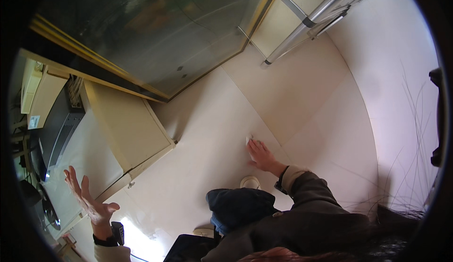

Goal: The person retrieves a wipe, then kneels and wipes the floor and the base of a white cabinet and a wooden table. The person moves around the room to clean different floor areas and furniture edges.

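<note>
My left hand (92,200) is raised at the lower left with its fingers spread and nothing in it. It is nearest to the low beige cabinet (125,125) and the pale surface beside it. Right of centre, my right hand (263,154) is above the floor, its fingers pointing up and left. A small white crumpled piece (249,139), perhaps tissue, shows at its fingertips. Its exact kind is too small to tell. A dark band with a small device sits on each wrist.
A large dark glass panel (155,31) with a yellow frame stands ahead. Metal legs (302,28) of a stand or rack are at the upper right. A black boxy device (63,125) lies at the left. Pale floor tiles (311,92) spread around my shoe (250,182).
</note>
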Demonstrator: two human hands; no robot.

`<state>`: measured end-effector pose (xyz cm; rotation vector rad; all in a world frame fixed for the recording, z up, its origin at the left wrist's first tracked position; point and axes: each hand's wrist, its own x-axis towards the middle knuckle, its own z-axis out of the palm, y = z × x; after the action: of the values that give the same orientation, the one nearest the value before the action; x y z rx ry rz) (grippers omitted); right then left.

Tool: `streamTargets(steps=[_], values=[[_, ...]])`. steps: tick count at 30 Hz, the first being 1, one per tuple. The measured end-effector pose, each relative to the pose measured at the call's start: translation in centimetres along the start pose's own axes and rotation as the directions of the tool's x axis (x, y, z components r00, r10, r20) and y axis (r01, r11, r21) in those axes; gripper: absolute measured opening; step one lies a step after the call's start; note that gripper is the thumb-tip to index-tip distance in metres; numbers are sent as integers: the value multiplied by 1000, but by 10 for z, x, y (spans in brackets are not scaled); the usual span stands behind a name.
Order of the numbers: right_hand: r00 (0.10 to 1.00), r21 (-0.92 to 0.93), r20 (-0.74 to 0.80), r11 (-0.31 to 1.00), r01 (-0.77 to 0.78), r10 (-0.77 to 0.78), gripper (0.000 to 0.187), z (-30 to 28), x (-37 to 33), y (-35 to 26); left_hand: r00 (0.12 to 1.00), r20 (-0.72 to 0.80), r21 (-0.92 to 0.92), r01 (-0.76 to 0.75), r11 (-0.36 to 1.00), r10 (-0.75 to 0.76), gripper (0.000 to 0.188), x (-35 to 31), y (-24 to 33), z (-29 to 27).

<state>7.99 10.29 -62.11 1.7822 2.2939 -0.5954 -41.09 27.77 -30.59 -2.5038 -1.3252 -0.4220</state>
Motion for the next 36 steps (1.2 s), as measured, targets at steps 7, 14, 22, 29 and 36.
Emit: streamTargets(steps=[7, 14, 22, 29, 36], values=[[904, -21, -352, 964, -265, 241, 82, -19, 125, 69, 1000, 9, 28, 5, 1000, -6, 94, 7, 8, -2], [858, 149, -234, 889, -433, 457, 78, -32, 189, 65, 998, -58, 40, 8, 999, -6, 98, 16, 13, -1], [973, 115, -203, 984, 138, -113, 55, 23, 99, -39, 995, -44, -63, 83, 995, -86, 106, 17, 17, -5], [934, 914, 348, -250, -318, 83, 40, -74, 107, -54, 997, -4, -94, 74, 993, -75, 106, 18, 16, -6], [923, 942, 282, -258, -215, 263, 43, -187, 14, -71, 999, 10, -159, 47, 986, -46, 104, 20, 16, -15]])
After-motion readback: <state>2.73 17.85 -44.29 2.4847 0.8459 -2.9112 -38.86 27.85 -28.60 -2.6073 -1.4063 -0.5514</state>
